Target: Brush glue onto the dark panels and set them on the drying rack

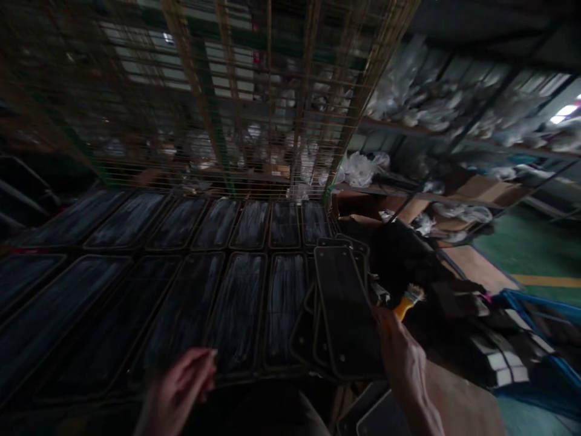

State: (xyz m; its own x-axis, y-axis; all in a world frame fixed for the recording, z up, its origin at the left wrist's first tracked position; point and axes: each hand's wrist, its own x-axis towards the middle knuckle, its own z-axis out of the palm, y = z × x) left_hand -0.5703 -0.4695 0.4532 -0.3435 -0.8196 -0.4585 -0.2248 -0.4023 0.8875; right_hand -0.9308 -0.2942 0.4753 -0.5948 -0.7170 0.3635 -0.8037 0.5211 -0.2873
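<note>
- The right hand is closed around a small paintbrush with a yellow handle and pale bristles, whose bristles point up and away.
- Just left of it lies a stack of flat black rounded-rectangular panels; the top one is plain and matte.
- The left hand hovers half curled, holding nothing, over rows of black panels streaked with whitish brush marks.

Dim room — wire-mesh cage, cluttered shelving, green floor.

Dim, underexposed frame w/ motion blur, wide-angle warp at edges, faint daylight glare top right.
</note>
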